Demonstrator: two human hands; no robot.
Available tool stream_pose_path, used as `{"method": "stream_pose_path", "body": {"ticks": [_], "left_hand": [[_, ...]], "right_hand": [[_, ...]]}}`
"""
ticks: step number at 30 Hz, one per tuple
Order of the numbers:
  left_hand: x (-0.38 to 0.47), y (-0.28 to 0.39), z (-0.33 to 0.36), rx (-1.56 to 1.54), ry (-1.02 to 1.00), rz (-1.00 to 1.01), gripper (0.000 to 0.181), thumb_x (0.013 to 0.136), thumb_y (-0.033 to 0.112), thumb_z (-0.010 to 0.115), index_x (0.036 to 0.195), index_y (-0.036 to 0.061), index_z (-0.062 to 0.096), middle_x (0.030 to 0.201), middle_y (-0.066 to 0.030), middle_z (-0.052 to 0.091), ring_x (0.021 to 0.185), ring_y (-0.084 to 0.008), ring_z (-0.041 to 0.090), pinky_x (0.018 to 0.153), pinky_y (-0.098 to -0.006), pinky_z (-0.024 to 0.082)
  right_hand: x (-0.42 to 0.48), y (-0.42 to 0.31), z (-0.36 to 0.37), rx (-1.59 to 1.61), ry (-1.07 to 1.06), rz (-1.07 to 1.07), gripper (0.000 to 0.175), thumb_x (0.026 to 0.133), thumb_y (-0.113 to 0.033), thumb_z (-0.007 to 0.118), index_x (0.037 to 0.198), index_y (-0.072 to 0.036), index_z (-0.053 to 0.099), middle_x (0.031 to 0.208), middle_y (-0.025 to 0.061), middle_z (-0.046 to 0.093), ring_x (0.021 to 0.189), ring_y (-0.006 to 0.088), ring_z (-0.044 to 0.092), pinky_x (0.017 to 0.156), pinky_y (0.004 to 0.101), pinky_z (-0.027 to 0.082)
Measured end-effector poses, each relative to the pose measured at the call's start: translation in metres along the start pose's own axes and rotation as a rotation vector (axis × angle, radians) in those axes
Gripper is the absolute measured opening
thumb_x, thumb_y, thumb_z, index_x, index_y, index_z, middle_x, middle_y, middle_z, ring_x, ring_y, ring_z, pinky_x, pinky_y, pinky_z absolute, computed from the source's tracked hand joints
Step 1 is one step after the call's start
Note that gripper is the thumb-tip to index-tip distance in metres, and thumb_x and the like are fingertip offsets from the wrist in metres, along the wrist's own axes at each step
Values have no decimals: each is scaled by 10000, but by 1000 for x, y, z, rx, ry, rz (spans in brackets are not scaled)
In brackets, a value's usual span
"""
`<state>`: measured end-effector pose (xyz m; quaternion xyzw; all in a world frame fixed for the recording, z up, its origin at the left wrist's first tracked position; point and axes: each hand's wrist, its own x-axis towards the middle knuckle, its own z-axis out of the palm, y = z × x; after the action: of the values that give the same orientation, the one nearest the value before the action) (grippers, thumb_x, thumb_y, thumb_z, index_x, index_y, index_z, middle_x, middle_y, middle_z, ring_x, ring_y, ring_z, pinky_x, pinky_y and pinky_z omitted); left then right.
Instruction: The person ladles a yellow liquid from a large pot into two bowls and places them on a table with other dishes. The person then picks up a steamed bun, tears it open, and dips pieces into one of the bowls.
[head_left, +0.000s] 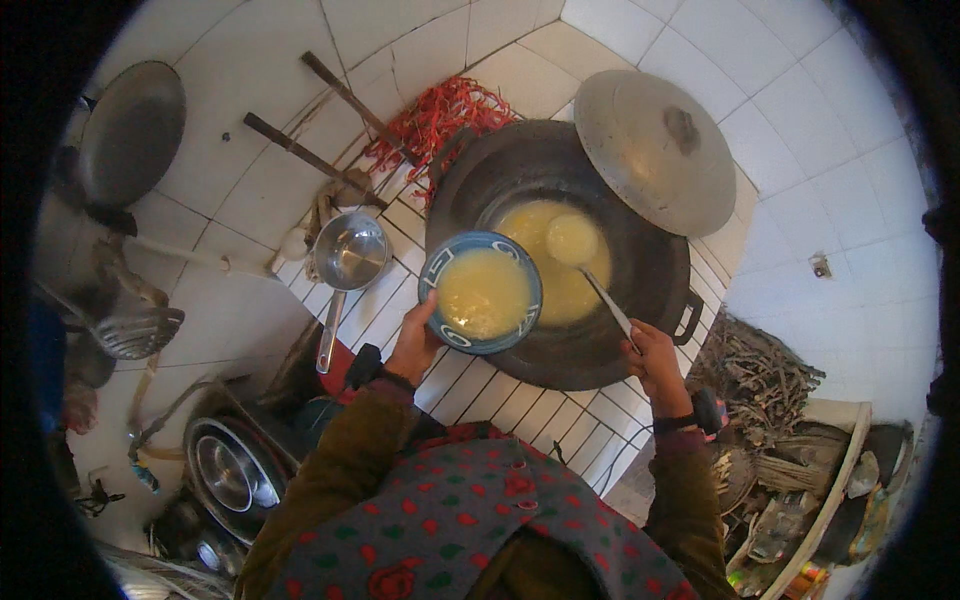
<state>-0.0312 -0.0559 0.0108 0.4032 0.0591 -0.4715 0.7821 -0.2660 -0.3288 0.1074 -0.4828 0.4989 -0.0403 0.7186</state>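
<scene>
My left hand (416, 341) grips the rim of a blue patterned bowl (487, 292), which holds yellow liquid and is over the left edge of a large dark wok (645, 300). In my right hand (656, 360) is the metal handle of a ladle (573, 238). The ladle's head, full of the same yellow liquid, is at the pool of yellow soup or porridge (570, 300) in the wok; whether it touches the surface I cannot tell. A domed metal lid (652, 165) rests over the wok's upper right rim.
Left of the wok, a small metal saucepan (352, 251) sits on the tiled stove top (517, 397). Red shredded strips (457, 112) and two sticks (315, 159) are behind. A dark pan (133, 135) and a slotted turner (139, 332) hang at left. Twigs (757, 375) lie at right.
</scene>
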Motion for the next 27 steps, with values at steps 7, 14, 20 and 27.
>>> {"method": "stream_pose_path", "body": {"ticks": [7, 14, 20, 27], "left_hand": [[22, -3, 19, -17, -92, -59, 484, 943, 379, 491, 1286, 39, 457, 1230, -88, 561, 1099, -208, 565, 877, -370, 492], [57, -23, 29, -43, -163, -69, 467, 939, 374, 511, 1281, 57, 475, 1233, -71, 560, 1103, -199, 560, 861, -380, 496], [73, -34, 37, -49, -210, -105, 507, 941, 416, 495, 1320, 82, 450, 1308, -54, 512, 1198, -193, 489, 973, -413, 417], [64, -27, 44, -61, -182, -78, 499, 894, 422, 579, 1257, 87, 511, 1208, -28, 566, 1066, -170, 555, 784, -351, 492]], "right_hand": [[-57, -46, 1, -68, -3, -89, 398, 927, -141, 480, 1294, 10, 451, 708, 52, 525, 423, 44, 321, 367, 196, 239], [-101, -66, 16, -151, 79, -65, 403, 911, -118, 493, 1279, 42, 457, 713, 44, 537, 412, 34, 324, 373, 187, 248], [-112, -42, 33, -187, 67, -64, 420, 893, -121, 524, 1280, 32, 467, 708, 14, 517, 437, 29, 344, 374, 184, 256], [-117, 3, 32, -632, 207, -341, 427, 888, -111, 513, 1298, 1, 475, 712, 41, 554, 524, 84, 481, 474, 242, 401]]}}
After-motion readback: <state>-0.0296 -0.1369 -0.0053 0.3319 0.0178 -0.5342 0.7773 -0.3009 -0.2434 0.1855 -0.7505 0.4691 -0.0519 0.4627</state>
